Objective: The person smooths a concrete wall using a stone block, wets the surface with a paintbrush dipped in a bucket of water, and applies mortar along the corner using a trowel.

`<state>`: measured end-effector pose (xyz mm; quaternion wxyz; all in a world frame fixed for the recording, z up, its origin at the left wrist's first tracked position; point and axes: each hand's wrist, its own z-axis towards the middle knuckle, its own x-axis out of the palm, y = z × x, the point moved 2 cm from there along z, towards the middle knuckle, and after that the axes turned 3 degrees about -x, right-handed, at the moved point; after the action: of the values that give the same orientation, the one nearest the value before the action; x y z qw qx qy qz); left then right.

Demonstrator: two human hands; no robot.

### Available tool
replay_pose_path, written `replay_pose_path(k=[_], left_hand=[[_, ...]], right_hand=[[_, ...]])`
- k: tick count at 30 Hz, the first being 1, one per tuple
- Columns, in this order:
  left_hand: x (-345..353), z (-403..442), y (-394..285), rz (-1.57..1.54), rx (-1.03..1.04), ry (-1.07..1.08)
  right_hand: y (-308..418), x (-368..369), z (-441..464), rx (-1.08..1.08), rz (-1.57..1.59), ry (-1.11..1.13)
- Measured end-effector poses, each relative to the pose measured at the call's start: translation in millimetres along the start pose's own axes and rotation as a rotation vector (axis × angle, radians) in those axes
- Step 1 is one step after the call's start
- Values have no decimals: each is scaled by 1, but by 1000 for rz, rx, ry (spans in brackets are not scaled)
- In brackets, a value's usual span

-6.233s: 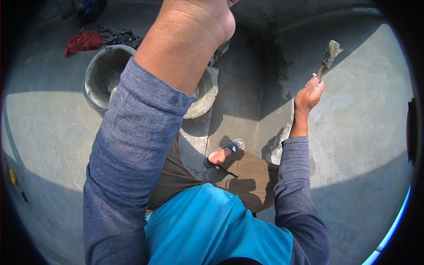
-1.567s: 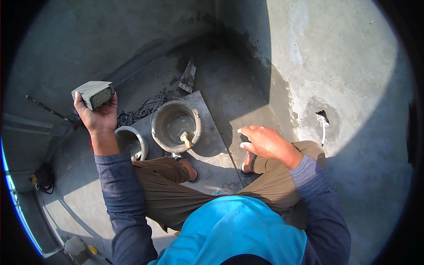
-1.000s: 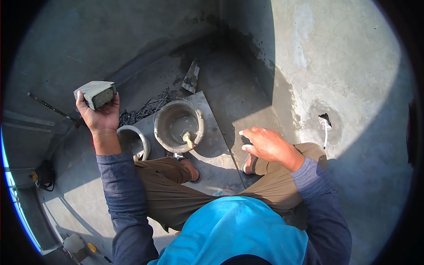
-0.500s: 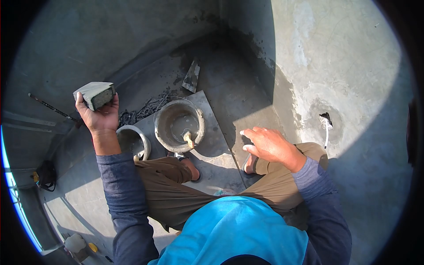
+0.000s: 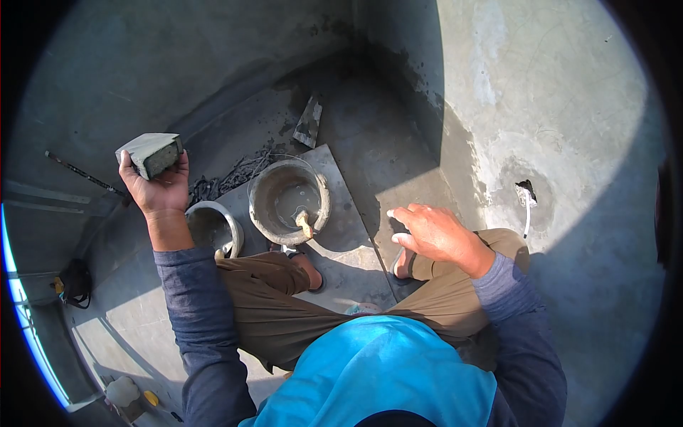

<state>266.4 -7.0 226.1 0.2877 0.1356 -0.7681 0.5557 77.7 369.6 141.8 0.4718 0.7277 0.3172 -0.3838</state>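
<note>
Location is a building site, an unfinished room. Evidence: bare cement wall (image 5: 576, 92), rough wall opening (image 5: 524, 186) with protruding white tube (image 5: 527, 215), cement-caked bucket (image 5: 324, 193).

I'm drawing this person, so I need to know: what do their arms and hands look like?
The left hand and right hand are both bare, with no gloves, and I see no watch on either wrist. The left sleeve and right sleeve are long, dark greyish-blue cloth, wrinkled, ending a little before the wrists.
</note>
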Motion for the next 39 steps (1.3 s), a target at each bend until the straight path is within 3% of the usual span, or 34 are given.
replay_pose_path(k=[22, 39], left_hand=[[-3, 3, -3, 3, 30, -16], [-3, 5, -4, 7, 71, -61]], right_hand=[[-2, 1, -1, -33, 10, 72], [-1, 0, -2, -21, 13, -6]])
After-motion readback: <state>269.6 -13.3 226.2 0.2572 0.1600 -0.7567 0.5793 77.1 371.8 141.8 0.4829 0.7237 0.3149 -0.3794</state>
